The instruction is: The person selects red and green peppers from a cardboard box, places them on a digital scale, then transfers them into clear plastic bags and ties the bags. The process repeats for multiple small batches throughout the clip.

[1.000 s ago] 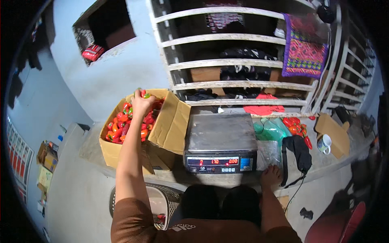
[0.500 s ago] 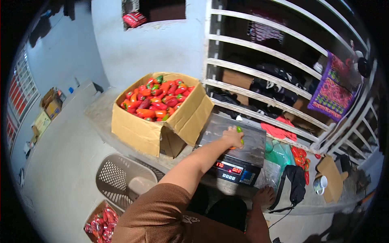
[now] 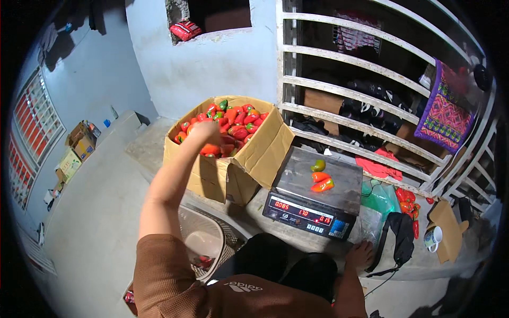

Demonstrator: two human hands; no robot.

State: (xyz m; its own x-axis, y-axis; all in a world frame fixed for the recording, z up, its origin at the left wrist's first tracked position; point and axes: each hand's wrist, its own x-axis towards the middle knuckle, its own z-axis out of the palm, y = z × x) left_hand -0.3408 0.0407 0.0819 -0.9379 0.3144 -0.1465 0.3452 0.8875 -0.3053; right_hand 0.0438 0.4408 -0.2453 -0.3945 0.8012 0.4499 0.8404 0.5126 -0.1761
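Note:
My left hand reaches over an open cardboard box heaped with red peppers. Its fingers are bent down among them and blurred, so any grip is hidden. A flat-topped digital scale stands right of the box with its red display lit. On its dark plate lie a green pepper, an orange-red pepper and another orange-red pepper, loosely in a row. My right hand rests on the ledge by the scale's near right corner, fingers spread and holding nothing.
Below the box stands a perforated plastic basket with a few peppers inside. Right of the scale are green plastic, more red peppers, a black bag, a mug and a cardboard piece. White railings rise behind.
My left hand has left the scale, letting go of the peppers there, and swung left to the box. The scale's display digits have changed. My right hand stays on the ledge.

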